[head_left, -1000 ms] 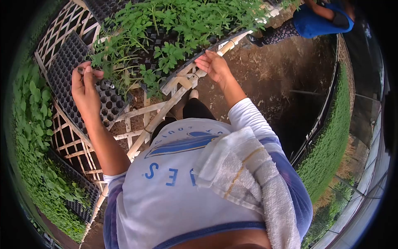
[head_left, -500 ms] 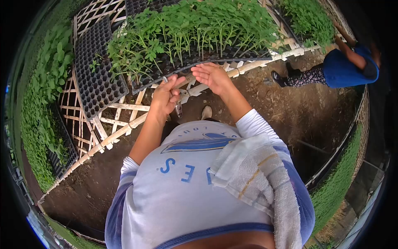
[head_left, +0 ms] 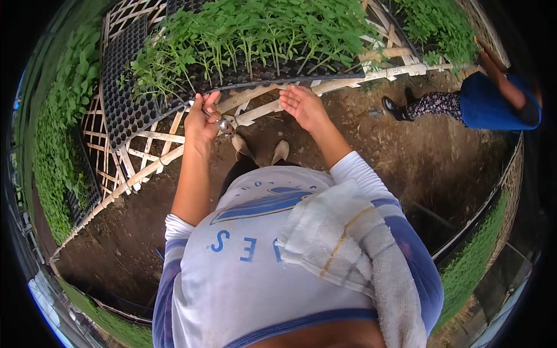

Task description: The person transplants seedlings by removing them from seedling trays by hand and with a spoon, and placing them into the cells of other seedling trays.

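My left hand (head_left: pixel 201 120) is closed around a small shiny metal spoon (head_left: pixel 225 126). Its rounded end sticks out below the palm and its thin end shows above the fingers; the middle is hidden in my grip. This hand is just below the front edge of a black seedling tray (head_left: pixel 270 80) full of leafy green seedlings (head_left: pixel 249 43). To the right, my right hand (head_left: pixel 303 105) is open and holds nothing, palm turned inward and fingers stretched out, near the same tray edge.
A bamboo lattice bench (head_left: pixel 156 162) supports the trays. Left of the seedlings lies a black cell tray (head_left: pixel 125 87) with mostly bare cells. More plants (head_left: pixel 67 133) grow at far left. Another person (head_left: pixel 493 101) stands at right on the dirt path (head_left: pixel 429 151), reaching toward plants (head_left: pixel 435 29).
My left hand has moved left, carrying the spoon, and the gap between my hands is wider. The view has shifted a little. The other person has shifted slightly right in the view.
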